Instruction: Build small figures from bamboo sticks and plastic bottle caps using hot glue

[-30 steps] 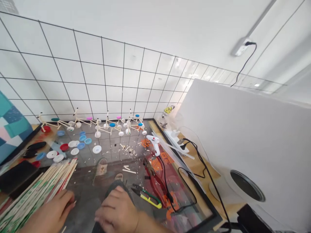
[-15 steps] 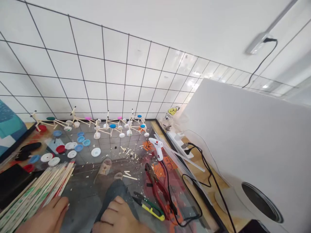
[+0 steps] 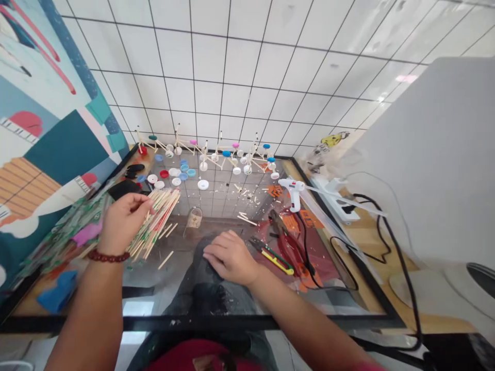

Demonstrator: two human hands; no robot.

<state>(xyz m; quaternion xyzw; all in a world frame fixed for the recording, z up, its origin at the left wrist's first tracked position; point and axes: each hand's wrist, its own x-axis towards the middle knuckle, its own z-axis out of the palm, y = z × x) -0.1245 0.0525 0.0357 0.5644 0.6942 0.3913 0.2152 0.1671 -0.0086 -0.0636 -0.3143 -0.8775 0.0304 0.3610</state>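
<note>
My left hand (image 3: pixel 126 221), with a red bead bracelet at the wrist, is over the upper left of a pile of thin wooden sticks (image 3: pixel 162 219). Its thumb and fingers are pinched together; whatever is between them is hidden. On the glass tabletop, my right hand (image 3: pixel 230 257) rests with fingers loosely curled, and no object shows in it. Just right of it lie yellow-and-green snips (image 3: pixel 273 255) and red-handled pliers (image 3: pixel 288 237). A white glue gun (image 3: pixel 294 191) is farther back. Several small stick frames with bottle-cap wheels (image 3: pixel 226 153) line the far edge.
Loose blue, white and red bottle caps (image 3: pixel 177 181) sit behind the sticks. Small stick offcuts (image 3: pixel 247 219) litter the middle. A power strip (image 3: pixel 338 203) and black cables run along the right edge. Wrapped packets (image 3: pixel 64 226) and a blue object (image 3: pixel 58 293) are at the left.
The view has swung left and down. My left hand has moved to the far part of the stick pile, and the sticks now lie more spread. My right hand still rests near the snips.
</note>
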